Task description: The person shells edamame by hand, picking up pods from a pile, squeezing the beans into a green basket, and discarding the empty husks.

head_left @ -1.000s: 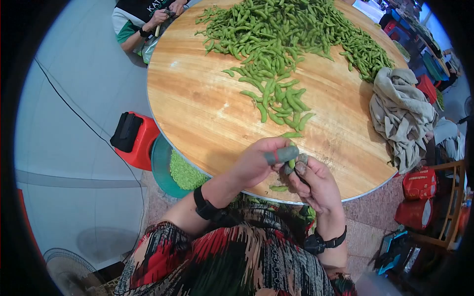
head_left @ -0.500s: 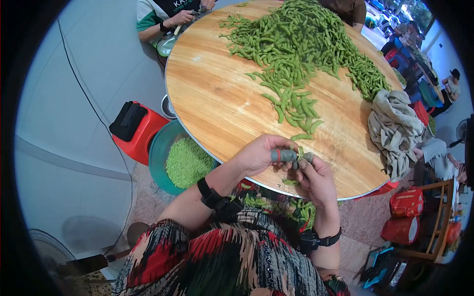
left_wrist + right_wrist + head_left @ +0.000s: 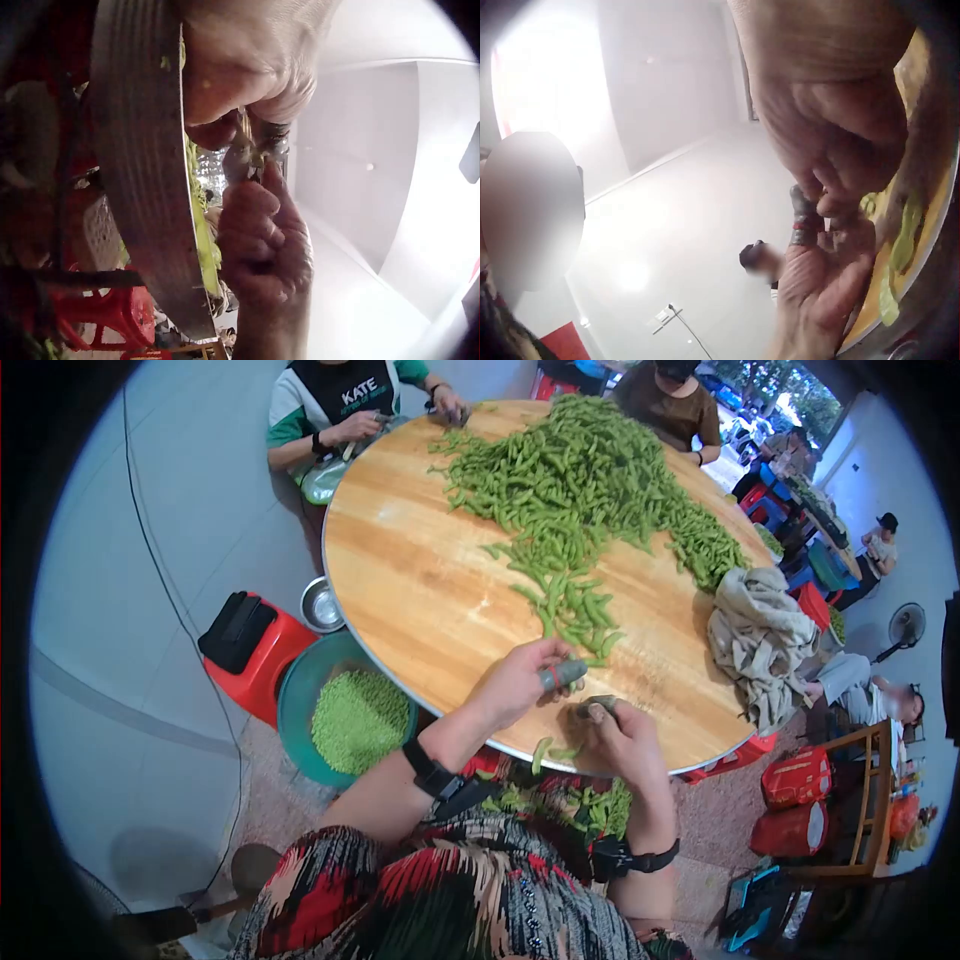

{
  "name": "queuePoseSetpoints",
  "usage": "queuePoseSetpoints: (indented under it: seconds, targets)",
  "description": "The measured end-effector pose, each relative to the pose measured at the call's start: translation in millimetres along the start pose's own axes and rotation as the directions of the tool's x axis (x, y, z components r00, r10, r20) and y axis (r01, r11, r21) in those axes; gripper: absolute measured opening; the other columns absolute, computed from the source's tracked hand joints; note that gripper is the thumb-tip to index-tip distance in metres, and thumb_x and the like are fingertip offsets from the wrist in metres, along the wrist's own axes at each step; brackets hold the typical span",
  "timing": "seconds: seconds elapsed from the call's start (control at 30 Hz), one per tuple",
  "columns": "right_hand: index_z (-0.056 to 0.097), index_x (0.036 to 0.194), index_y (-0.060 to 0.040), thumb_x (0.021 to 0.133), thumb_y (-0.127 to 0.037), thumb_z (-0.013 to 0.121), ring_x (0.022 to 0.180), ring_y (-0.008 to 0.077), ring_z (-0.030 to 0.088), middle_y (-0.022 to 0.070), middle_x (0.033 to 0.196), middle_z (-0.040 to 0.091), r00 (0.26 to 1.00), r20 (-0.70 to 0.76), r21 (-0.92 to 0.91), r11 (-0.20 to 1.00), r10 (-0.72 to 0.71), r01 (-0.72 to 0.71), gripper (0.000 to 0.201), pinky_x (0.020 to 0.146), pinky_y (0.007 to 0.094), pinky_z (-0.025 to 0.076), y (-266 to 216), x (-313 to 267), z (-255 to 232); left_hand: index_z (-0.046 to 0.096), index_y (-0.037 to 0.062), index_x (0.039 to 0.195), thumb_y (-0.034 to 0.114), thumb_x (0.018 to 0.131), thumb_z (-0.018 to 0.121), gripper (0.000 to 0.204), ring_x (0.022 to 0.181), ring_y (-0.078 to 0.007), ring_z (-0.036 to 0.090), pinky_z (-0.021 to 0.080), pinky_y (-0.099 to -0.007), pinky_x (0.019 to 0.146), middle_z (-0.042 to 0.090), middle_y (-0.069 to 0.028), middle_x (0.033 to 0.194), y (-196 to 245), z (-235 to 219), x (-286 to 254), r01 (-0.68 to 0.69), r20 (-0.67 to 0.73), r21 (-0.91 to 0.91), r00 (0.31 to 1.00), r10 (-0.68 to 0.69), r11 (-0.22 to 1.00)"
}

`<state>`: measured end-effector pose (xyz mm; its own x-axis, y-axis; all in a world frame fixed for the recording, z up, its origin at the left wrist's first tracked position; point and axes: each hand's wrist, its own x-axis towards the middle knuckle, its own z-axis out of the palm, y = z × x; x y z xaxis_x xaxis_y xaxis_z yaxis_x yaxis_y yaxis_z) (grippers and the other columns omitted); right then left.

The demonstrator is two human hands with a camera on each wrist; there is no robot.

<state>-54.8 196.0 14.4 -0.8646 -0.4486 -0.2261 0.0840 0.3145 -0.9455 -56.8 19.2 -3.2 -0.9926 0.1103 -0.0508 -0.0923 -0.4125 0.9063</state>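
In the head view, my left hand (image 3: 525, 682) is over the near part of the round table (image 3: 400, 600), its fingers bent and a grey cover on one finger. Just to its right, slightly nearer the edge, is my right hand (image 3: 628, 738), fingers curled and tips covered in grey. A small gap separates them there. Between the fingertips in the left wrist view is a small pale green bit (image 3: 257, 159); which hand holds it is unclear. Two pods are by the near edge, one a curved pod (image 3: 541, 755). Beyond my hands spreads a heap of green pods (image 3: 590, 470).
Left of the table stand a green basin (image 3: 292, 710) with shelled beans (image 3: 360, 720), a red stool (image 3: 262, 670) and a metal bowl (image 3: 321, 605). A crumpled grey cloth (image 3: 760, 640) lies at the table's right edge. Two people sit at the far side. Pods lie on my lap (image 3: 605, 810).
My hands have moved a little apart, and the green pod seen between them earlier no longer shows there. A curved pod now shows by the near edge. The head view has shifted, showing more of the far side.
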Motion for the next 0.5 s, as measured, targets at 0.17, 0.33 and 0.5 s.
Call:
queuePoseSetpoints:
  seconds: [0.17, 0.33, 0.5]
  targets:
    - [0.053, 0.075, -0.0069, 0.092, -0.025, 0.052, 0.043, 0.0050, 0.036, -0.0028, 0.057, 0.049, 0.968, 0.250, 0.496, 0.854, 0.030, -0.155, 0.025, 0.041, 0.0198, 0.028, 3, 25, 14, 0.056, 0.0090, 0.092, 0.012, 0.087, 0.058, 0.007, 0.062, -0.0036, 0.051, 0.037, -0.0171, 0.052, 0.058, 0.0031, 0.077, -13, -5, -5, -0.041, -0.077, -0.014, 0.996, 0.040, 0.999]
    - [0.053, 0.069, -0.0071, 0.092, -0.023, 0.051, 0.045, 0.0028, 0.037, -0.0032, 0.057, 0.051, 0.987, 0.140, 0.318, 0.940, 0.080, -0.121, 0.028, 0.041, 0.0180, 0.027, -4, 30, 18, 0.057, 0.0057, 0.094, 0.009, 0.087, 0.057, 0.008, 0.067, -0.0042, 0.052, 0.041, -0.0186, 0.059, 0.058, 0.0025, 0.080, -7, -3, -8, -0.029, -0.145, -0.024, 0.989, 0.025, 0.999]
    - [0.052, 0.068, 0.0020, 0.087, -0.022, 0.055, 0.048, 0.0202, 0.052, 0.0121, 0.053, 0.053, 0.972, -0.089, -0.361, 0.917, -0.216, 0.170, 0.031, 0.048, 0.0350, 0.040, -6, 33, 29, 0.057, 0.0014, 0.096, 0.005, 0.087, 0.055, 0.009, 0.074, -0.0051, 0.052, 0.043, -0.0201, 0.067, 0.057, 0.0017, 0.081, -13, -6, -8, -0.092, -0.212, 0.240, 0.967, 0.145, 0.966]
